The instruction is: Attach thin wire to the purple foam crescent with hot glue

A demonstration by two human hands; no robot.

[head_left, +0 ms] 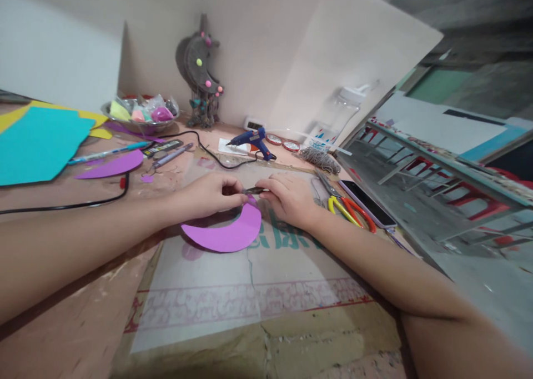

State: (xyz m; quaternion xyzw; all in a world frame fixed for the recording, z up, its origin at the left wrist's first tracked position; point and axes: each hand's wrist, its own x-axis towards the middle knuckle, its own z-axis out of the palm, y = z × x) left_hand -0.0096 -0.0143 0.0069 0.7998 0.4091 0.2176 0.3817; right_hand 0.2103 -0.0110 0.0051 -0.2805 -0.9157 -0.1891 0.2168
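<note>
A purple crescent cut-out (pixel 237 235) lies over a board with a translucent covering (pixel 200 301), its curved side toward me. My left hand (pixel 216 194) is closed in a pinch at the crescent's upper tip. Opposite it, my right hand (pixel 290 200) is closed too, fingers bent around a small dark piece (pixel 254 190) that shows between the two hands. What that piece is, I cannot make out. Close to my right wrist lie pliers with one yellow and one orange handle (pixel 353 212).
A blue glue gun (pixel 255 141) rests behind my hands, its black cord running left. Around it are a bowl of coloured clay packs (pixel 141 124), a decorated grey crescent (pixel 202 68), a clear bottle (pixel 337 118), grey string (pixel 320 159), a phone (pixel 368 203) and turquoise sheets (pixel 39 140).
</note>
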